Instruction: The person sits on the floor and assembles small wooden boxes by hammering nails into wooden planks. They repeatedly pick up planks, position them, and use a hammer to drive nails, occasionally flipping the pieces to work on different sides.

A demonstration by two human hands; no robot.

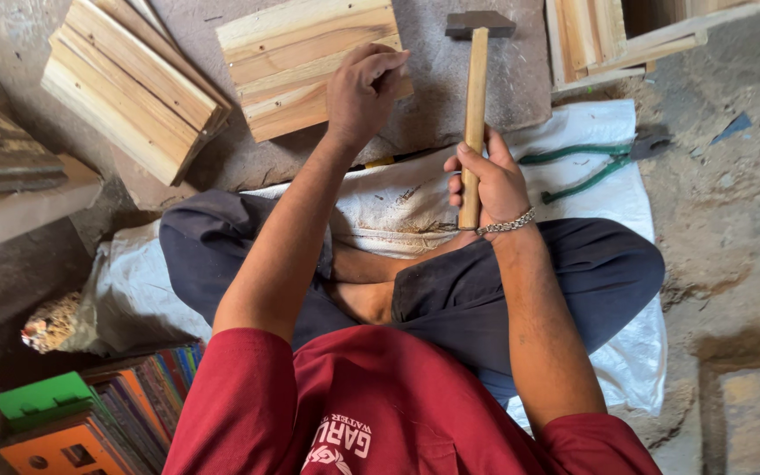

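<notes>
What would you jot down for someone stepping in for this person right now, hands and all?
Right hand: closed around the pale wooden handle of the dark-headed hammer, head raised over the grey stone slab.
Left hand: fingers pressed on the edge of the pale slatted wooden panel lying on the slab.
Nearby: a stack of similar wooden panels to the left, green-handled pincers on the white sack.
Done: panel positioned. Left: hammering; no nail visible.
</notes>
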